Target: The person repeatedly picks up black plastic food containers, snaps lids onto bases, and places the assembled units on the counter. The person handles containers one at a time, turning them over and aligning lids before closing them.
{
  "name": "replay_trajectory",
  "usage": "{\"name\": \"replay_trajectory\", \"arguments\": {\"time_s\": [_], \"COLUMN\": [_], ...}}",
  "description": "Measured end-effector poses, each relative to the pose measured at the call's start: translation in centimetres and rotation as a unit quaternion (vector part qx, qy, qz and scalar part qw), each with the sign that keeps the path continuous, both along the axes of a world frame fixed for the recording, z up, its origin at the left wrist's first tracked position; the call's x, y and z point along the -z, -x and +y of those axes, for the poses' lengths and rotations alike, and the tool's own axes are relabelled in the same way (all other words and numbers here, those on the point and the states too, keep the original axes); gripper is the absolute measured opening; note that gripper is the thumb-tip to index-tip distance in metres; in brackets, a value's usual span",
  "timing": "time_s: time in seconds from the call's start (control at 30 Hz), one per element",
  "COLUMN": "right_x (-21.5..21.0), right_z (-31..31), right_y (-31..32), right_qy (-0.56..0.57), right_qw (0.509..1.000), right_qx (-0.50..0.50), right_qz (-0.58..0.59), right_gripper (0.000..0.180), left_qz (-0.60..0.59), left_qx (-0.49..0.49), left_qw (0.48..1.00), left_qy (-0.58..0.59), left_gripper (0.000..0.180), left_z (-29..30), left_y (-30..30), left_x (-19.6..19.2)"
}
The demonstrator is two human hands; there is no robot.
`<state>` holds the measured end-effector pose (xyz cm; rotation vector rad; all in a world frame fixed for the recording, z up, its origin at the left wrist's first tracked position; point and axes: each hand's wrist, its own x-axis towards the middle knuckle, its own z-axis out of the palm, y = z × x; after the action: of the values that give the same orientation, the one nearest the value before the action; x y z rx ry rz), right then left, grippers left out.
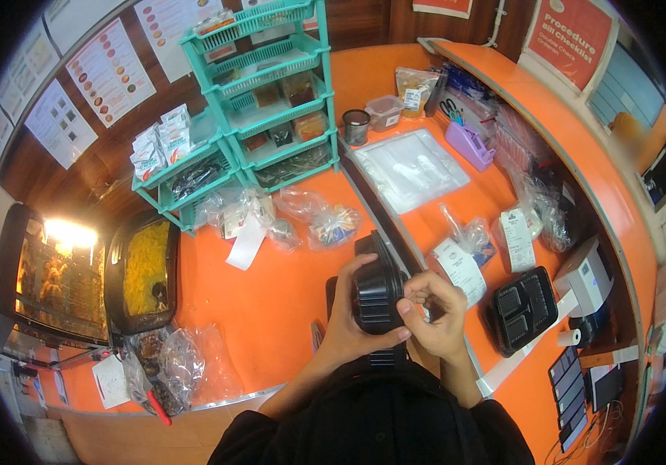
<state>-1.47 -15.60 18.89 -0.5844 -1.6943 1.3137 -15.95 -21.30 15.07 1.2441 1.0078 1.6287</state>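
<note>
Head cam's got a red printed poster (pixel 567 39) at 2 o'clock, a printed white receipt (pixel 461 270) near 3. Ribbed black plastic container (pixel 378 296)'s just off centre toward 5, left hand (pixel 346 325) gripping it, right hand (pixel 443 319) pinching its rim.

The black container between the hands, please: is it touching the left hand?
Touching: the head view shows the left hand gripping the black container, no gap along its left side.

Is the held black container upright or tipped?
Tipped: the black container shows its ribbed side to the camera, rim toward the right hand.
</note>
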Motion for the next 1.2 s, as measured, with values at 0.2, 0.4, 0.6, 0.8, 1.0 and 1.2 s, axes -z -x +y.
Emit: {"name": "replay_trajectory", "arguments": {"time_s": [0.2, 0.4, 0.6, 0.8, 1.0, 1.2], "right_x": [-0.2, -0.2, -0.3, -0.2, 0.0, -0.3], "right_z": [0.0, 0.1, 0.2, 0.3, 0.4, 0.4], "right_y": [0.0, -0.1, -0.1, 0.0, -0.4, -0.4], "right_qy": [-0.037, -0.013, -0.017, -0.022, -0.031, -0.035], "right_qw": [0.998, 1.0, 1.0, 1.0, 0.999, 0.999], "right_qx": [0.037, 0.028, 0.013, 0.004, 0.01, 0.001], "right_qz": [-0.03, -0.006, -0.007, -0.005, -0.011, -0.006], "right_gripper": [0.01, 0.012, 0.012, 0.011, 0.011, 0.011], "left_qz": [0.001, 0.01, 0.019, 0.025, 0.041, 0.034], "left_qx": [-0.004, -0.003, -0.003, 0.003, 0.011, 0.021], "left_qw": [1.0, 1.0, 1.0, 1.0, 0.999, 0.999], "left_qy": [0.006, 0.012, 0.007, -0.001, 0.012, 0.007], "left_gripper": [0.098, 0.098, 0.099, 0.1, 0.1, 0.1], "left_z": [0.0, 0.1, 0.1, 0.1, -0.1, 0.0], "left_y": [0.0, -0.1, -0.1, 0.0, 0.1, 0.2], "left_x": [0.4, -0.2, 0.1, 0.2, -0.4, 0.0]}}
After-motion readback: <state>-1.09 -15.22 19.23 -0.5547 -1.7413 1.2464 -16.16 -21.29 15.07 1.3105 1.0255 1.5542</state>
